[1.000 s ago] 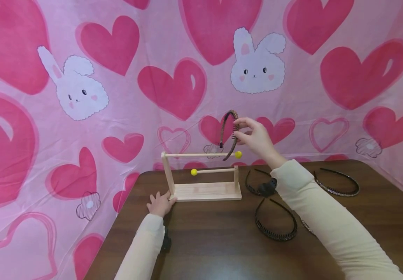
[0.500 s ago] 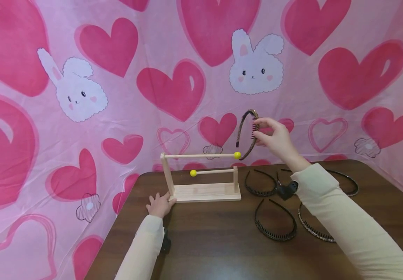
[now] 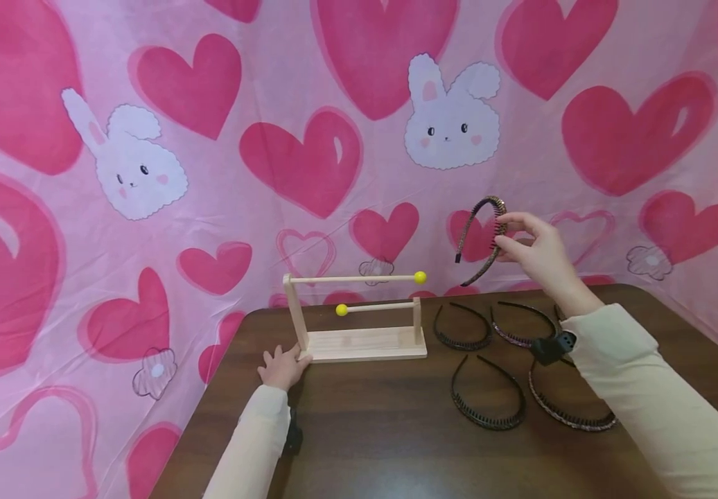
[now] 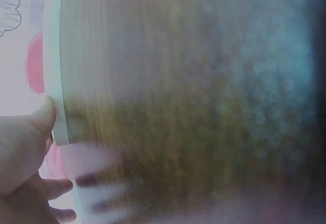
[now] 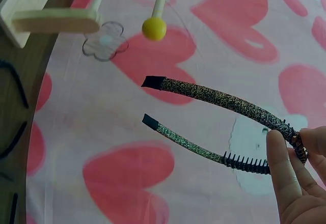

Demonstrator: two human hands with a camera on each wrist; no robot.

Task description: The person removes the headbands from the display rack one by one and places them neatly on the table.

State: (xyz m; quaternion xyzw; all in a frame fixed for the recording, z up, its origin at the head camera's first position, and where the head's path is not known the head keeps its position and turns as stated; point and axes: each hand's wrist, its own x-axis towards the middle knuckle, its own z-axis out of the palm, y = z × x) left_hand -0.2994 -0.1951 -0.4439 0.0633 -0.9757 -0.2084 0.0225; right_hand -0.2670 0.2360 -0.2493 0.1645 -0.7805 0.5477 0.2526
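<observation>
My right hand (image 3: 543, 253) pinches a glittery brown-gold headband (image 3: 469, 225) between thumb and fingers, in the air right of the stand. Its two black-tipped ends point down-left, and comb teeth line its inner side. In the right wrist view the headband (image 5: 214, 95) is apart from the stand's yellow ball (image 5: 154, 28). A pale wooden stand (image 3: 365, 344) with two rods, each ending in a yellow ball, stands on the table. My left hand (image 3: 282, 367) rests at its left end, fingers spread, thumb touching the base's corner; the left wrist view shows the thumb (image 4: 45, 116) against the base edge.
Several toothed headbands lie on the brown table (image 3: 371, 430) right of the stand: one dark at the back (image 3: 461, 344), one dark in front (image 3: 490, 421), others partly under the right arm. A pink heart-and-rabbit cloth (image 3: 309, 166) hangs behind the table.
My right hand has carried the headband rightward, from around the upper rod's ball end to beyond it, apart from the rod. The left hand and stand stay in place; the view shifts slightly.
</observation>
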